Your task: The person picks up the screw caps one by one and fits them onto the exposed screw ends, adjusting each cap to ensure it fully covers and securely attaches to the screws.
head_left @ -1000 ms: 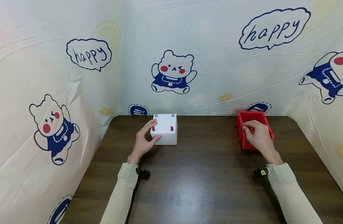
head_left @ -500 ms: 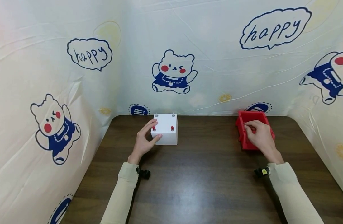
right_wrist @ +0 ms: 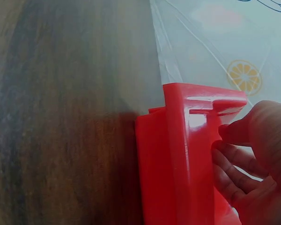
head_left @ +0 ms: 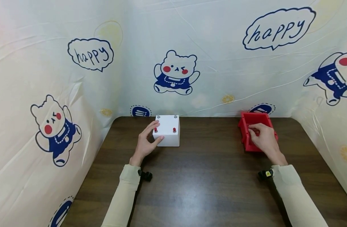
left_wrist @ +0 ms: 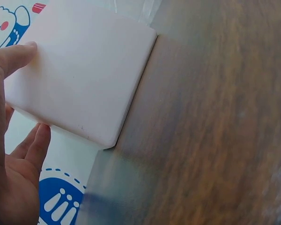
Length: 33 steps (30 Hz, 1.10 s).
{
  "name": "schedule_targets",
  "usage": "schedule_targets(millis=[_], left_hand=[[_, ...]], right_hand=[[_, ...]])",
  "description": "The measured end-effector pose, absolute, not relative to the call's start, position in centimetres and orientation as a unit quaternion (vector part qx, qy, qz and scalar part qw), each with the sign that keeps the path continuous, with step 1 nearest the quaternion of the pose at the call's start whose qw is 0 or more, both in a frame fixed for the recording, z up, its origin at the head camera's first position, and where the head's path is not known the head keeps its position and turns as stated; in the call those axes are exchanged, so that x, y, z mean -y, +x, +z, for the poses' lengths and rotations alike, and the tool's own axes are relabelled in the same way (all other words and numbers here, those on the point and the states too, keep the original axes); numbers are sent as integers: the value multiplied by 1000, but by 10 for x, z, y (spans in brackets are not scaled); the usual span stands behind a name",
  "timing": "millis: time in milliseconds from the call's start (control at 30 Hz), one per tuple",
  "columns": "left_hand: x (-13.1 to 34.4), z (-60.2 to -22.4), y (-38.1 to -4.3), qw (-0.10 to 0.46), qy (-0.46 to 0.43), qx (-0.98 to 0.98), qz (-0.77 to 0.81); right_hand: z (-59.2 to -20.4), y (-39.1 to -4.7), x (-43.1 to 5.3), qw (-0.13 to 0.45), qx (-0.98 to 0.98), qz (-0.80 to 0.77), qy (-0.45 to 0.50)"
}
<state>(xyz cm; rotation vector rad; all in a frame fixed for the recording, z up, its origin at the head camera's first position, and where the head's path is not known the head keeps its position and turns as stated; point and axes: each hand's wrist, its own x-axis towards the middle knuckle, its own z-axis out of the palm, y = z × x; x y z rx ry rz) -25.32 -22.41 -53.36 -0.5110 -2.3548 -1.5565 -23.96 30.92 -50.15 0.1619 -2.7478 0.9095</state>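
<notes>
A white box (head_left: pixel 170 141) stands near the back edge of the table, left of centre. Two red-capped pegs (head_left: pixel 174 130) and two silver pegs (head_left: pixel 175 116) rise from its top. My left hand (head_left: pixel 145 143) holds the box by its left side, thumb on the front face (left_wrist: pixel 84 70) and other fingers along the side. Over at the right, my right hand (head_left: pixel 264 138) dips into a red open bin (head_left: pixel 251 147) with bent fingers. In the right wrist view the thumb and fingers come together behind the bin wall (right_wrist: pixel 178 164); I cannot tell whether they hold anything.
Box and bin both stand on a dark wood table (head_left: pixel 190 183), well apart. A pale patterned cloth (head_left: pixel 218 63) hangs right behind the table and along both sides. Each wrist carries a small black camera (head_left: pixel 145 175).
My right hand has shifted very slightly to the right inside the red bin. The left hand keeps its hold on the white box, which stays in place.
</notes>
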Motion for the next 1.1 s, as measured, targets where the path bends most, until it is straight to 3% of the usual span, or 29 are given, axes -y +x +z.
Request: schedule_targets(millis=[1100], left_hand=[[229, -537, -255, 133, -187, 819, -526]], right_hand=[[-521, -251, -313, 52, 947, 313, 56]])
